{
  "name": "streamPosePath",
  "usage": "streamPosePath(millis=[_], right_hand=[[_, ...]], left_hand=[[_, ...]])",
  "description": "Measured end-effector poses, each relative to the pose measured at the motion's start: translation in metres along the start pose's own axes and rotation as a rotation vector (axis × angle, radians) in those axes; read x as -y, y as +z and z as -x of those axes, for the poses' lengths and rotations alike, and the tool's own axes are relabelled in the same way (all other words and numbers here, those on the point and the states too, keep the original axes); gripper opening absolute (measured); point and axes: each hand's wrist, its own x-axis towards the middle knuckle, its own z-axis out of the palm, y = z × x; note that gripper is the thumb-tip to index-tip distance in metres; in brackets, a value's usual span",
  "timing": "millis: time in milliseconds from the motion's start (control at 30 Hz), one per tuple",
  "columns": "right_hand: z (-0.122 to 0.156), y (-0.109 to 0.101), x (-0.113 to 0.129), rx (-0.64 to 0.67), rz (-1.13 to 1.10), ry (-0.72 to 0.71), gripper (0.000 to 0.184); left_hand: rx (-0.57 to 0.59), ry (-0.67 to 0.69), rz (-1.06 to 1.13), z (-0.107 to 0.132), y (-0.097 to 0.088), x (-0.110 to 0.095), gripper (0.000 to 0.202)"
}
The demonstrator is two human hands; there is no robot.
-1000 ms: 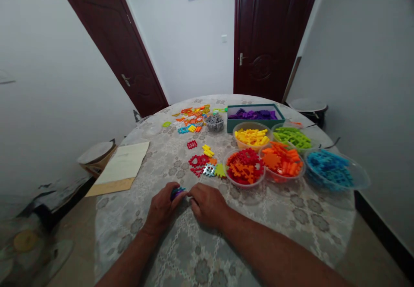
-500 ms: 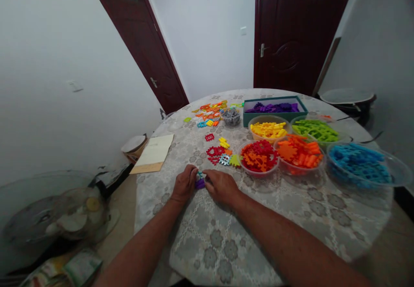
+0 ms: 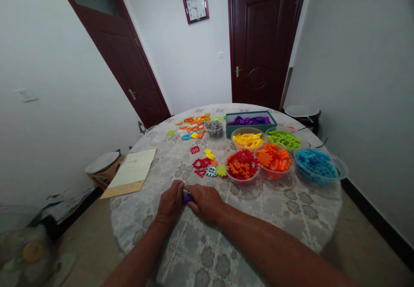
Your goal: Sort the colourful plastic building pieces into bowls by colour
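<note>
Near the front of the table, my left hand point(image 3: 170, 201) and my right hand point(image 3: 204, 201) meet with a small purple plastic building piece point(image 3: 187, 197) between them. Both hands have their fingers closed on it; most of it is hidden, and a bit of paler colour shows above the purple. Just beyond my hands lie loose building pieces: red ones point(image 3: 201, 163), a light blue window piece point(image 3: 211, 171), a green tree-like piece point(image 3: 221, 170) and yellow ones point(image 3: 210, 154).
Right of my hands stand bowls of red pieces point(image 3: 242, 165), orange pieces point(image 3: 274, 157), yellow pieces point(image 3: 248, 140), green pieces point(image 3: 283, 138) and blue pieces point(image 3: 316, 163). Behind them is a box point(image 3: 230, 130) of purple pieces. Open paper point(image 3: 133, 170) lies at the left edge.
The camera has tilted up and turned right, so the whole scene sits lower and further left. My hands have drawn closer together around the purple piece, which now shows less.
</note>
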Motion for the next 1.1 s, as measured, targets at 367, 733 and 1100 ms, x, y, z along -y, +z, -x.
streamPosePath(millis=[367,733,1100], right_hand=[[-0.002,-0.001,0.001,0.06,0.08,-0.019,0.026],[0.001,0.005,0.001,0.027,-0.01,0.015,0.018],[0.009,-0.001,0.001,0.037,-0.085,-0.026,0.022]], left_hand=[[-0.038,0.016,-0.055,0.004,-0.002,-0.002,0.02],[-0.006,-0.072,-0.007,0.006,-0.005,-0.003,0.018],[-0.022,-0.077,0.114,0.004,-0.007,-0.003,0.02]])
